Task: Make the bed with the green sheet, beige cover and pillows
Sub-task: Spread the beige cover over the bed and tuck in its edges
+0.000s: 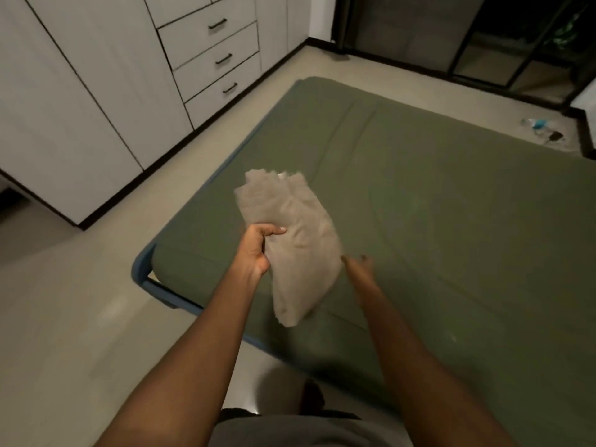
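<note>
The left hand (258, 250) grips the folded beige cover (290, 221) above the green sheet (435, 204). The blurred right hand (359, 266) is just beside the cover; I cannot tell its grip. A white cupboard (96, 108) stands to the left.

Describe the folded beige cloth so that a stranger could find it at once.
The bed with the green sheet fills the right of the view. Over its near left corner the left hand grips a folded beige cover. It is the only pale cloth there, held above the sheet, not lying flat.
</note>
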